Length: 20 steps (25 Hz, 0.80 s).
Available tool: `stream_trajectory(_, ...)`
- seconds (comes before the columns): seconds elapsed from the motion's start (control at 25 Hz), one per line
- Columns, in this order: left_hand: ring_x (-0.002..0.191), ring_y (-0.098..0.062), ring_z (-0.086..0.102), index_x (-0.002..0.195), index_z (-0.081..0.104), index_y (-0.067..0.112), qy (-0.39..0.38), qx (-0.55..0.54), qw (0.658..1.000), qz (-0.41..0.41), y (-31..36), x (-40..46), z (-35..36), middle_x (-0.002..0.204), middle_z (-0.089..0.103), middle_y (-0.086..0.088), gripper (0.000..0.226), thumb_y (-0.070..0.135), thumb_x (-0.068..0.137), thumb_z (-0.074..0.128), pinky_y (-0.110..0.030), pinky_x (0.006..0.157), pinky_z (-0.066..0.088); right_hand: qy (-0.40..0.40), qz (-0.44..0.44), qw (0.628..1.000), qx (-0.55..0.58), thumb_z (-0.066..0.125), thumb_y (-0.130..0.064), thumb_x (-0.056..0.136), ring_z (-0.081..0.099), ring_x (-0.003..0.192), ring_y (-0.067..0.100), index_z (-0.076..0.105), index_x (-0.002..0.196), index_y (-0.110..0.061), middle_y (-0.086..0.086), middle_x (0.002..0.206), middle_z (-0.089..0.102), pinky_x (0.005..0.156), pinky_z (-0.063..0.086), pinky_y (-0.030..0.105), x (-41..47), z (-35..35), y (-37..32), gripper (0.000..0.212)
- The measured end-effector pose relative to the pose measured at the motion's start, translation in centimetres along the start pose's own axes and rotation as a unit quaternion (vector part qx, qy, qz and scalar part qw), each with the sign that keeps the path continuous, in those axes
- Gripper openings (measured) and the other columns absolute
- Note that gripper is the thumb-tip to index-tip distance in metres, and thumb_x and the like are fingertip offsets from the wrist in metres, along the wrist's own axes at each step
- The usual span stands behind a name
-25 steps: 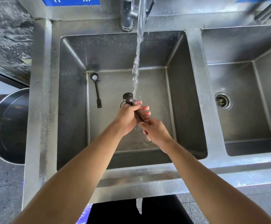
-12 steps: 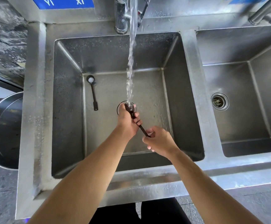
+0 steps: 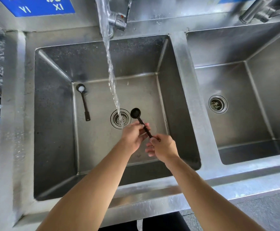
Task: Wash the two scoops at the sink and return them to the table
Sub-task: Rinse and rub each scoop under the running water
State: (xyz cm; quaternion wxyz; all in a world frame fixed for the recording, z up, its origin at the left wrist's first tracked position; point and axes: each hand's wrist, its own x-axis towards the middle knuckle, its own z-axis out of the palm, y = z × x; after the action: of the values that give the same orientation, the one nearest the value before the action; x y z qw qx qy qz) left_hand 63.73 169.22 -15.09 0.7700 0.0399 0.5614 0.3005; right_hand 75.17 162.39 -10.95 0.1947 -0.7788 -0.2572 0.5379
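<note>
Scanning left to right: second scoop (image 3: 83, 101) lies flat on the floor of the left basin (image 3: 55, 130), near the far-left corner, bowl away from the person, white residue in the bowl, untouched. Water stream (image 3: 112, 77) falls from the faucet (image 3: 117, 20) onto the drain strainer (image 3: 120, 118). First scoop (image 3: 135, 113) sits just right of the stream, bowl up, not under the water right now.

Left hand (image 3: 133, 135) is curled around the mid-handle, fingers closed on it. Right hand (image 3: 163, 147) pinches the handle's tail end between thumb and forefinger; the other fingers hang loose and hold nothing. Right basin (image 3: 236, 114) is unused.

Handling call: both scoops look like thin dark plastic, so light, rigid, not fragile. Wet, the narrow handle will likely be slick and roll in a pinch. Better to wrap the handle mid-length and keep the bowl free for rubbing. The one on the floor lies flat, so take it at the square tail end, nearest the person, where a fingertip can get under it.

Progress: first scoop mid-rinse, second not started.
</note>
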Motion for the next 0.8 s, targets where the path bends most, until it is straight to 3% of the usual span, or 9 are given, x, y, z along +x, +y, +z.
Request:
stream_trajectory(0.12,0.082,-0.028,0.067,0.12,0.066,0.005,-0.004,0.099,0.995,0.016,-0.2,1.5,0.5,0.095,0.067,-0.017,0.036,-0.012,0.092,0.052,-0.041,0.078,0.06,0.025,0.035,0.998,0.051,0.059,-0.018,0.101,0.077,0.062,0.025,0.074,0.084,-0.011,0.007,0.07,0.078,0.064,0.067,0.037,1.4,0.1,0.3,0.023)
stream_trajectory(0.28,0.086,-0.03,0.073,0.131,0.064,0.012,0.042,0.149,0.986,0.065,0.2,4.2,2.0,0.105,0.074,-0.02,0.054,-0.015,0.085,0.059,-0.042,0.078,0.062,0.031,0.129,0.984,0.121,0.052,-0.016,0.098,0.068,0.061,0.021,0.072,0.087,-0.009,0.009,0.074,0.072,0.051,0.06,0.029,3.4,0.5,0.8,0.024)
stream_trajectory(0.36,0.083,-0.028,0.073,0.13,0.065,0.012,0.068,0.151,0.982,0.09,0.9,6.0,3.1,0.1,0.076,-0.016,0.053,-0.016,0.085,0.06,-0.039,0.073,0.062,0.05,0.145,0.978,0.139,0.048,-0.014,0.099,0.068,0.061,0.019,0.069,0.084,-0.012,0.008,0.071,0.072,0.054,0.061,0.03,4.8,0.7,1.4,0.026)
stream_trajectory(0.44,0.082,-0.026,0.073,0.127,0.067,0.011,0.079,0.157,0.978,0.108,1.4,7.3,4.3,0.097,0.077,-0.012,0.049,-0.015,0.085,0.062,-0.039,0.077,0.063,0.064,0.15,0.974,0.16,0.048,-0.013,0.101,0.067,0.061,0.019,0.068,0.079,-0.01,0.006,0.069,0.072,0.067,0.062,0.036,6.3,0.5,1.5,0.03)
stream_trajectory(0.56,0.082,-0.026,0.072,0.122,0.069,0.008,0.072,0.168,0.973,0.139,2.2,9.4,6.1,0.099,0.078,-0.015,0.043,-0.013,0.085,0.063,-0.043,0.086,0.061,0.058,0.115,0.973,0.19,0.055,-0.013,0.099,0.065,0.061,0.016,0.068,0.079,-0.009,0.006,0.071,0.069,0.06,0.057,0.029,9.3,0.2,1.0,0.025)
stream_trajectory(0.68,0.071,-0.024,0.071,0.116,0.072,0.006,0.086,0.196,0.964,0.16,2.3,11.7,7.1,0.095,0.077,-0.018,0.037,-0.011,0.083,0.065,-0.036,0.071,0.062,0.089,0.085,0.967,0.223,0.056,-0.011,0.1,0.067,0.067,0.019,0.071,0.078,-0.014,0.005,0.069,0.069,0.073,0.061,0.036,12.2,0.8,0.3,0.027)
stream_trajectory(0.8,0.083,-0.028,0.073,0.114,0.072,0.007,0.117,0.27,0.941,0.168,1.0,13.7,7.1,0.101,0.075,-0.017,0.033,-0.005,0.084,0.068,-0.04,0.08,0.062,0.148,0.083,0.953,0.251,0.054,-0.008,0.099,0.069,0.069,0.018,0.073,0.079,-0.015,0.003,0.071,0.07,0.062,0.057,0.031,14.5,2.3,0.7,0.028)
